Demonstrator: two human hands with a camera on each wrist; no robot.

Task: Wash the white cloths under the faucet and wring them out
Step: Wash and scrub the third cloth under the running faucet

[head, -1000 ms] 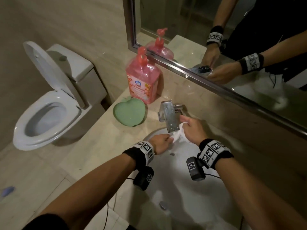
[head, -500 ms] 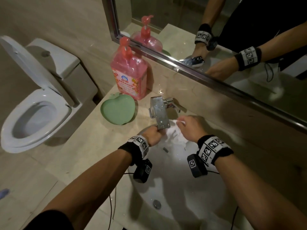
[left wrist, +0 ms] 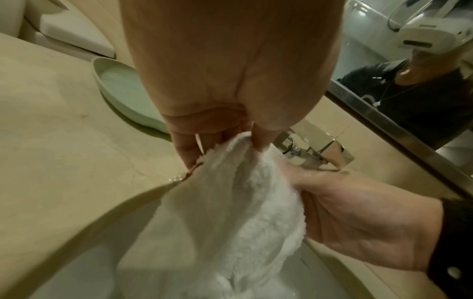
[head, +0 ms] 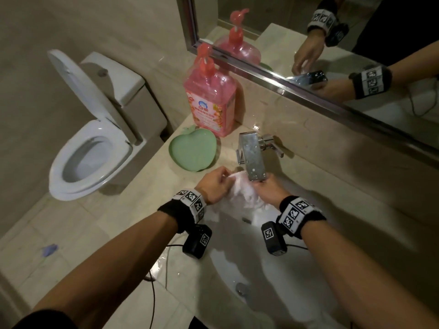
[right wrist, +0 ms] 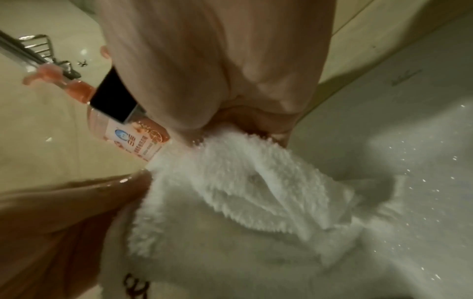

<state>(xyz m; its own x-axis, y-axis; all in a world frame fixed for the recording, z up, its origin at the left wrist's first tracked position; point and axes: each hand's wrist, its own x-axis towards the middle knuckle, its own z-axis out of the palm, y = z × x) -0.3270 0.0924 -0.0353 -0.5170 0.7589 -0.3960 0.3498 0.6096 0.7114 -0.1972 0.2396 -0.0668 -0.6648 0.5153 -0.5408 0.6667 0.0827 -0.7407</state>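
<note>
While the toilet (head: pixel 90 148) stands open at the far left, well apart from the washing, the green apple-shaped dish (head: pixel 193 151) lies on the worktop (head: pixel 114 210) just beside the sink (head: pixel 237 269); nothing shows inside it in the head view. Behind the dish stands a pink pump bottle (head: pixel 210 98), mostly full of pink liquid as far as its clear wall shows. Next comes the left hand (head: pixel 213 186), its thumb and fingers (left wrist: pixel 184 149) pinching the upper edge of the white cloth (head: pixel 242 193). The cloth hangs between both hands over the back of the basin, directly under the square chrome faucet (head: pixel 253 160); whether water is running cannot be told, though droplets glint on the pile and on the basin wall. To its right, the right hand (head: pixel 268 188) is curled round the other side of the cloth, bunching it in the palm.

The cloth is thick and fluffy, soft and limp, so it will sag wherever it is unsupported and grow noticeably heavier once soaked. For wringing, a good hold is probably the two ends of a gathered roll, one fist at each, rather than a pinched hem, which could slip out wet. The basin holds the drain (head: pixel 241 287) and the cloth's lower folds.
</note>
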